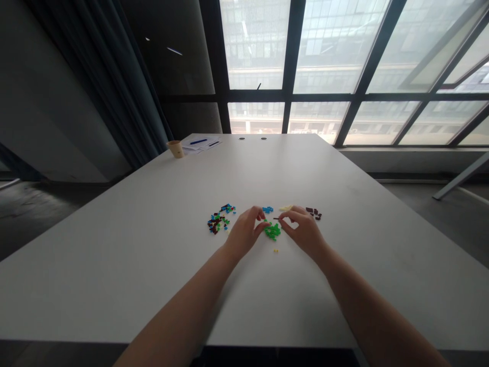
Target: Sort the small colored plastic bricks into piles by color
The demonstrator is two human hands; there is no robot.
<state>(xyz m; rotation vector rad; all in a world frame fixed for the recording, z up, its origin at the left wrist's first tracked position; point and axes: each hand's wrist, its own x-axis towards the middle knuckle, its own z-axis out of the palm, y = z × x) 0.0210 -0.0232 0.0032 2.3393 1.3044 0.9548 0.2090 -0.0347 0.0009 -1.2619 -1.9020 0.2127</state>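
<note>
Over the left side of a small heap of green toy bricks [272, 232], my left hand [246, 228] curls its fingers, with a gap between thumb and forefinger. A bit of green shows near those fingertips; I see nothing plainly held. My right hand [303, 229] pinches a thin dark brown toy brick [276, 218] between thumb and forefinger, just above the heap's right edge. Blue bricks [268, 209] lie beyond the green ones. Pale yellow bricks [284, 208] are partly hidden behind my right hand. Dark brown bricks [314, 212] lie farther right.
Left of my hands is a mixed pile of bricks [217, 223] in several colours. Small yellow pieces [275, 250] lie nearer me on the white table [244, 173]. A paper cup [175, 149], papers [193, 148] and a blue pen [198, 141] are at the far left.
</note>
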